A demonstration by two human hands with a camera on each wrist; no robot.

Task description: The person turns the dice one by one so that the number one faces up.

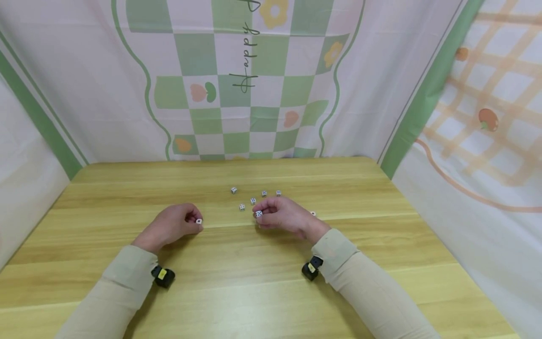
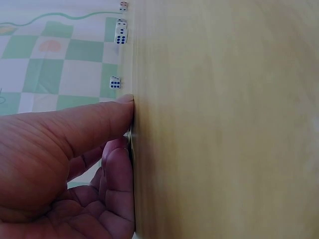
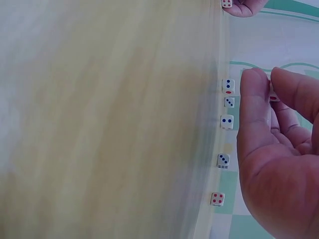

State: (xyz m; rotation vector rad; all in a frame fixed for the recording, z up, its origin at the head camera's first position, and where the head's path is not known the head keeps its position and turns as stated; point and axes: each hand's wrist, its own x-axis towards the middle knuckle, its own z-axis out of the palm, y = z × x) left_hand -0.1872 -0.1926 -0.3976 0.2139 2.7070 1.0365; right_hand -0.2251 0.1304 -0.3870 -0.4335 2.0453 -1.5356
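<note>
My left hand [image 1: 175, 223] is low at the tabletop, left of centre, with a small white die [image 1: 199, 221] between thumb and curled fingers. The right wrist view shows red dots on that die [image 3: 227, 3]; in the left wrist view the thumb and fingers hide it. Right of centre, my right hand [image 1: 289, 217] pinches another die [image 1: 259, 214] between thumb and forefinger, just above the table. Near its fingertips lie two dice, one [image 1: 253, 201] behind and one [image 1: 242, 207] to the left.
Farther back on the wooden table [image 1: 228, 282] are three dice: one at left [image 1: 234, 190], one in the middle [image 1: 264, 193] and one at right [image 1: 278, 193]. Another die [image 1: 313, 213] shows beside the right wrist. A checked curtain [image 1: 235, 117] hangs behind the table's back edge.
</note>
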